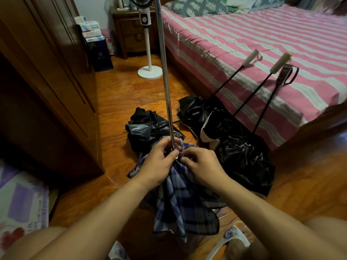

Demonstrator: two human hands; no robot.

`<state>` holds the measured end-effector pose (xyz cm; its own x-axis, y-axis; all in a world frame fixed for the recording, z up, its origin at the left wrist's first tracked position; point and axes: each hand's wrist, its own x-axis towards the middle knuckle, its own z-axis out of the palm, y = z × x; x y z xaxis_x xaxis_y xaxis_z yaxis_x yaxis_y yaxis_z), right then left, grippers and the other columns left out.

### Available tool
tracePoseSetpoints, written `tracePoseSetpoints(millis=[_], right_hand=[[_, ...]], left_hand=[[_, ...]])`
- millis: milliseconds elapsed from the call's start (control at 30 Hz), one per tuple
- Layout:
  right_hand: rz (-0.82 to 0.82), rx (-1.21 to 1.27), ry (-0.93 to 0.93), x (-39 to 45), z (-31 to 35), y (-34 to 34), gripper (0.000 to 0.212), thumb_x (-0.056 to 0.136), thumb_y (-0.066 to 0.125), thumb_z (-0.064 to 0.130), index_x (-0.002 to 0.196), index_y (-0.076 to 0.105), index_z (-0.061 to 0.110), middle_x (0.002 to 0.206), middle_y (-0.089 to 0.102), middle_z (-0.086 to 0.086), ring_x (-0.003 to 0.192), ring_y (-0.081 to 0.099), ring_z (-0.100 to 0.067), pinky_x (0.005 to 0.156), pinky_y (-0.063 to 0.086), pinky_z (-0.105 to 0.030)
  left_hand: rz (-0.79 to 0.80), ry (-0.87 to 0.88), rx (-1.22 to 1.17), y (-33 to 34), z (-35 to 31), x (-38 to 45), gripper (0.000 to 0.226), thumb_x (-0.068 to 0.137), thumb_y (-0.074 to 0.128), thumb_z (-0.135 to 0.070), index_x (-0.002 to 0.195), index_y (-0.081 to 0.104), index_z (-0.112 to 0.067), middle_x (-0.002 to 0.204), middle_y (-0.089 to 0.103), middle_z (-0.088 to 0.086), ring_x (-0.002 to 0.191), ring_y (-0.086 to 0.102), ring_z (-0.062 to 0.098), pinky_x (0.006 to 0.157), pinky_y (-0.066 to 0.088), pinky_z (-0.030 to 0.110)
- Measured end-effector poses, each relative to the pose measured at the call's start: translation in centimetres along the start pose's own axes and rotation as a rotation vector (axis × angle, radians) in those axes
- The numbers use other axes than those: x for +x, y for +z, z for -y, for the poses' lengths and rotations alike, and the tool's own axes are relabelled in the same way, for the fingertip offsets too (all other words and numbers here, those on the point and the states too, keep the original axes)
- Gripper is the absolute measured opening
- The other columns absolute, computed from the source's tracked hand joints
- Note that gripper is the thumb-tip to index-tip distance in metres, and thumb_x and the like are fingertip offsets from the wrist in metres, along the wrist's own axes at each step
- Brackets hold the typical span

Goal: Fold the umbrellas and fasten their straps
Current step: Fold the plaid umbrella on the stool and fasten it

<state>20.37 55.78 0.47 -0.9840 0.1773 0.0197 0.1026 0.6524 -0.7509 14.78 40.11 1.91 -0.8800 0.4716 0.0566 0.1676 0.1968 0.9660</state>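
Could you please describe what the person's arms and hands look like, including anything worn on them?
Both forearms are bare with no sleeves in view. The left hand and right hand wear no gloves, and no rings, watch or bracelets are visible. Fingernails look short and unpainted.

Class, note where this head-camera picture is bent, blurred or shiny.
Head view: wide-angle lens bows the wardrobe and bed edges; the top right corner smears with blur; the floor carries soft glare; hands on the plaid umbrella stay sharp.

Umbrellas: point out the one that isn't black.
The blue plaid umbrella, held by both hands, left hand and right hand, at its silver shaft. The others on the floor have black canopies.
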Motion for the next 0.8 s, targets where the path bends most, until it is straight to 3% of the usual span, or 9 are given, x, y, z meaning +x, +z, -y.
tracePoseSetpoints(millis=[167,233,333,433,533,633,800], right_hand=[[-0.071,0.041,0.100,0.7,0.3,0.4,0.011,0.091,0.075,0.029,0.090,0.064,0.031,0.082,0.067,0.012,0.080,0.064,-0.003,0.070,0.049,-0.023],[-0.051,0.097,0.114,0.5,0.6,0.7,0.020,0.089,0.075,0.028,0.105,0.062,0.027,0.085,0.069,0.009,0.082,0.065,-0.004,0.072,0.052,-0.024],[0.065,0.172,0.129,0.2,1.0,1.1,0.050,0.089,0.074,0.020,0.133,0.052,0.026,0.090,0.070,0.007,0.083,0.065,-0.001,0.068,0.047,-0.014],[0.053,0.190,0.165,1.1,0.8,0.4,0.061,0.093,0.070,0.019,0.145,0.043,0.033,0.100,0.070,0.004,0.082,0.068,-0.005,0.068,0.051,-0.021],[-0.055,0.068,0.150,2.6,-0.1,-1.3,0.062,0.096,0.062,0.017,0.151,0.040,0.037,0.123,0.060,-0.002,0.098,0.066,-0.016,0.088,0.058,-0.043],[0.073,-0.005,0.091,3.1,-0.7,-1.9,0.059,0.100,0.059,0.013,0.152,0.044,0.033,0.144,0.046,-0.002,0.126,0.053,-0.019,0.110,0.045,-0.043],[0.051,0.141,0.079,1.9,-0.3,-1.2,0.026,0.100,0.063,0.019,0.119,0.072,0.034,0.113,0.072,0.009,0.106,0.066,-0.007,0.096,0.056,-0.036]], left_hand=[[0.005,-0.062,-0.088,0.6,0.4,0.0,0.039,0.094,0.066,-0.001,0.126,0.059,-0.024,0.113,0.071,-0.004,0.108,0.066,0.000,0.090,0.054,0.017],[-0.016,-0.070,-0.088,0.7,0.5,0.0,0.043,0.093,0.067,-0.001,0.128,0.058,-0.024,0.110,0.071,-0.004,0.105,0.067,0.000,0.091,0.055,0.019],[-0.064,-0.067,-0.072,0.6,0.5,0.3,0.040,0.092,0.068,0.000,0.123,0.056,-0.023,0.091,0.065,-0.001,0.081,0.066,-0.003,0.076,0.054,0.016],[-0.086,-0.085,-0.062,0.6,1.0,0.6,0.041,0.089,0.074,-0.003,0.117,0.056,-0.027,0.080,0.062,-0.002,0.072,0.063,0.009,0.074,0.055,0.034],[-0.042,-0.076,-0.011,0.7,1.4,0.8,0.044,0.087,0.078,-0.008,0.118,0.055,-0.029,0.075,0.064,-0.006,0.068,0.061,0.010,0.071,0.051,0.033],[-0.027,-0.038,0.042,0.7,1.3,0.8,0.047,0.085,0.081,-0.010,0.118,0.055,-0.031,0.075,0.065,-0.001,0.067,0.061,0.007,0.072,0.048,0.026],[-0.022,0.034,0.139,0.3,1.5,0.8,0.052,0.084,0.081,-0.013,0.125,0.056,-0.033,0.082,0.062,-0.002,0.073,0.060,0.006,0.075,0.048,0.021]])
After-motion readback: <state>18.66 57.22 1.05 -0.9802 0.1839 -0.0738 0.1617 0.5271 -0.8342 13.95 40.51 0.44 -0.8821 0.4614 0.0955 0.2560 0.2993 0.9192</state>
